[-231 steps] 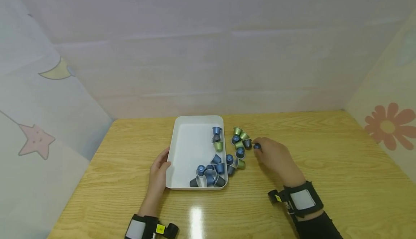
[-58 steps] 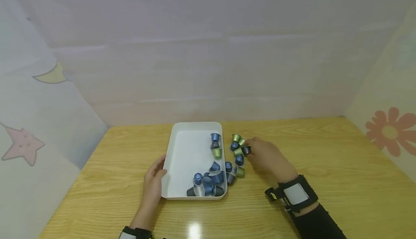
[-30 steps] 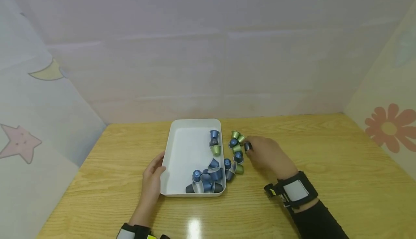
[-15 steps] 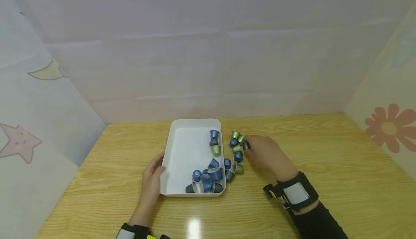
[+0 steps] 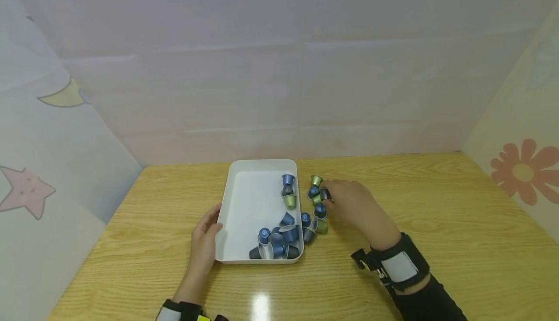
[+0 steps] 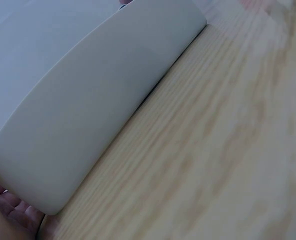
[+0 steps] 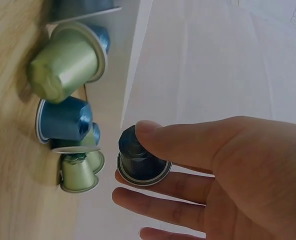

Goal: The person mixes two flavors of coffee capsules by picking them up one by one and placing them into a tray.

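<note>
My left hand point(image 5: 204, 236) grips the left edge of a white tray point(image 5: 244, 200), thumb at the rim. In the left wrist view, its fingers point(image 6: 18, 210) show by the corner of the tray point(image 6: 88, 105). Between thumb and index finger, my right hand point(image 5: 355, 209) pinches a dark coffee capsule point(image 7: 142, 159), just right of the tray and above loose capsules. The other fingers are spread out in the right wrist view. Under and beside this hand lie a green capsule point(image 5: 316, 180), a blue capsule point(image 5: 320, 210) and several others; the hand hides part of this group.
Several blue and dark capsules point(image 5: 288, 233) crowd the tray's near right corner. A green capsule point(image 5: 290, 201), a dark one and a blue one line its right wall. More capsules point(image 5: 308, 234) rest against the tray's outside. Wood-look table point(image 5: 436, 214); pale wall sheets point(image 5: 218, 93) stand behind.
The dark capsule, on the table beside the green ones at first, is now pinched and has shifted left toward the tray. The blue capsule in the right hand earliest is out of sight.
</note>
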{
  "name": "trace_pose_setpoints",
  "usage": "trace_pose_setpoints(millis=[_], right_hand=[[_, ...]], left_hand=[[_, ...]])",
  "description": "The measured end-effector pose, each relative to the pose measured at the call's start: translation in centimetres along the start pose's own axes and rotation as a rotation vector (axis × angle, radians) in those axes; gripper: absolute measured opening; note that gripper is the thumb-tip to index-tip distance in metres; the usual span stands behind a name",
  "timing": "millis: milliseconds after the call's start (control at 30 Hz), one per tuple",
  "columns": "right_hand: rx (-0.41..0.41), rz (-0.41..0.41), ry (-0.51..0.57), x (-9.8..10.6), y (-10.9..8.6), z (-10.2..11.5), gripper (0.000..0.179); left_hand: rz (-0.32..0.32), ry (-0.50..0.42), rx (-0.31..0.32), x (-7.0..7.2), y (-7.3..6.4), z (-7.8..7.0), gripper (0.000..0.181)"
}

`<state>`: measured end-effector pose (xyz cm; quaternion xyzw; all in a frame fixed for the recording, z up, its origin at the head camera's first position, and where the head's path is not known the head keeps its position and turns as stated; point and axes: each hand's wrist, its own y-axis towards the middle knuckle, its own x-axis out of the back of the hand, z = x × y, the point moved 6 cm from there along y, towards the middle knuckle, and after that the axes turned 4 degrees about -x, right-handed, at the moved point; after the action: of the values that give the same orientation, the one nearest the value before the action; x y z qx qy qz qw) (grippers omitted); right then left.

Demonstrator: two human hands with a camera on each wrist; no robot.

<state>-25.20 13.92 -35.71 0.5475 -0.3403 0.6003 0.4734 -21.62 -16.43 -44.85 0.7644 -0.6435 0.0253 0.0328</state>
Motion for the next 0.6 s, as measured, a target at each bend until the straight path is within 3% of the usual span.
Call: trace_pose_setpoints(millis=[167, 600], right_hand=[[0.024, -0.012, -0.027, 0.4, -0.3, 0.8, 0.034], [0.088, -0.049, -0.039, 1.3, -0.8, 2.9, 0.030]], left_hand=[[0.001, 0.002, -0.005, 0.0, 0.0, -0.1, 0.045], [0.004, 0.001, -0.005, 0.0, 0.0, -0.1, 0.045]])
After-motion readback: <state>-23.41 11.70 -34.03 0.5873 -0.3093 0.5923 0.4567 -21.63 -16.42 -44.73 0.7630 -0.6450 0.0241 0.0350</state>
